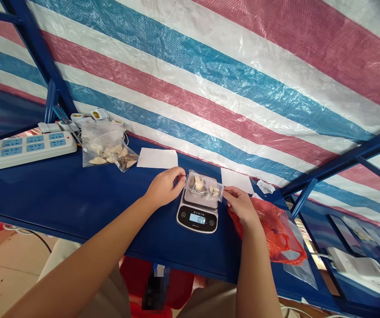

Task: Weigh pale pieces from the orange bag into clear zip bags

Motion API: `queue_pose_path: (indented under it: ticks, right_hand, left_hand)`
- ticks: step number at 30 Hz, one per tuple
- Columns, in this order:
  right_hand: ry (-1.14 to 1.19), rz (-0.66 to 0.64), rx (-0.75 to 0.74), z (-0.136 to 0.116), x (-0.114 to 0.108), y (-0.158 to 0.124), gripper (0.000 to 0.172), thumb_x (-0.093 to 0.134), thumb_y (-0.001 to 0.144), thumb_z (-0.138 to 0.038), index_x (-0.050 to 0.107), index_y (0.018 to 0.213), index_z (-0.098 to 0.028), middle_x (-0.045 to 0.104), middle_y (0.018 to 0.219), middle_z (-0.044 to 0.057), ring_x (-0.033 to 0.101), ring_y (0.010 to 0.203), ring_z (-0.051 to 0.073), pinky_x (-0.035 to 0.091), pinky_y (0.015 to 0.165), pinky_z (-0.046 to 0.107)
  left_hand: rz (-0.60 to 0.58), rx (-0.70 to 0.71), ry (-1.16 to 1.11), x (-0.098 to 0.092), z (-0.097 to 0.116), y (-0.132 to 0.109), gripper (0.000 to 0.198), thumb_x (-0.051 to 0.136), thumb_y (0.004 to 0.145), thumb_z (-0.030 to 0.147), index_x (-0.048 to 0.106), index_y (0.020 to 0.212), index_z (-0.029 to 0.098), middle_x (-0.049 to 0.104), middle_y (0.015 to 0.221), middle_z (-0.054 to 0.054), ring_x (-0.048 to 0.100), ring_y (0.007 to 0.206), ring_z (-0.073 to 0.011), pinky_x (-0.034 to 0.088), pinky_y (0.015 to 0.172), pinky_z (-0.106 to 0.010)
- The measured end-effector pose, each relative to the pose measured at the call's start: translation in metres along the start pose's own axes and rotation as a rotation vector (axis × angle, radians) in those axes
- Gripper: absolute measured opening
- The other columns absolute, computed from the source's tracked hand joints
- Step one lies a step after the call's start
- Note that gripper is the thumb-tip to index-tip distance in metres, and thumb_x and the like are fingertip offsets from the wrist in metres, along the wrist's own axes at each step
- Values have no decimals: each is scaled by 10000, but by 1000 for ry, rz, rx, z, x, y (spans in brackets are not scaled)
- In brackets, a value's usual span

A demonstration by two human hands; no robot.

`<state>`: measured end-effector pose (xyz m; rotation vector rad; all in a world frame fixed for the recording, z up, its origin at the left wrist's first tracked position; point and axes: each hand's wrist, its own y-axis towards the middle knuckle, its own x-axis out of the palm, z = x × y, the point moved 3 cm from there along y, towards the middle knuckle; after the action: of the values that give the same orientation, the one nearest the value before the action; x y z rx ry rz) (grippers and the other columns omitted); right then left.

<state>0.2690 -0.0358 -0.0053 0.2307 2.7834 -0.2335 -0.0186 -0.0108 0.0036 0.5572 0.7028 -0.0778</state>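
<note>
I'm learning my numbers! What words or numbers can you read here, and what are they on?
"104": lit display of the scale, under the small bag pinched by the left hand and right hand; a decimal dot cannot be made out.
Small print above and below that display: too small to read.
Tag by the tarpaulin: too blurred.
Paper slips, power strip: no writing readable.

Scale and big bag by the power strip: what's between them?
Head view: a white paper slip and the left hand lie between the scale and big bag.
</note>
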Motion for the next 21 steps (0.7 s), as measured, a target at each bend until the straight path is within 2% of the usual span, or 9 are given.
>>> queue_pose_path:
  ticks: [7, 10, 15, 18, 21]
  right_hand:
    - [33, -39, 45, -4, 5, -3, 598, 860, 652, -573, 801, 1065, -145, 571, 629, -23, 299, 499, 72, 214, 447, 241]
    - [34, -56, 25, -5, 10, -3, 623, 876, 638, -585, 808, 1077, -148, 646, 718, 8, 364, 535, 85, 253, 469, 236]
    - [25, -74, -39, -7, 18, -2, 565, 888, 640, -571, 813, 1041, -179, 717, 856, 42, 552, 709, 166, 410, 595, 264]
    - [9, -64, -49, -10, 20, -3, 486, 895, 638, -546, 807, 947, -181, 721, 889, 46, 574, 778, 180, 438, 655, 269]
    - [7, -73, -28, -12, 21, -5, 449, 900, 627, -530, 786, 874, -172, 702, 860, 39, 547, 735, 155, 415, 621, 253]
  left_hand:
    - [-28, -6, 3, 2, 1, 0, 178, 456, 988, 349, 589, 994, 232, 657, 814, -2, 576, 685, -166, 424, 659, -296]
    - [-40, 4, 5, 5, 1, -1, 181, 450, 992, 350, 586, 986, 231, 655, 817, -2, 577, 685, -165, 418, 650, -296]
    - [-84, -6, 1, 9, 2, -1, 174, 447, 997, 337, 579, 957, 230, 667, 848, 0, 584, 689, -155, 395, 629, -287]
    - [-94, -5, 1, 10, 3, -1, 168, 448, 995, 329, 581, 965, 231, 666, 846, 1, 583, 689, -154, 391, 629, -285]
    - [-96, -17, -4, 10, 2, -1, 166, 449, 994, 329, 578, 963, 231, 662, 839, 3, 567, 676, -152, 385, 626, -287]
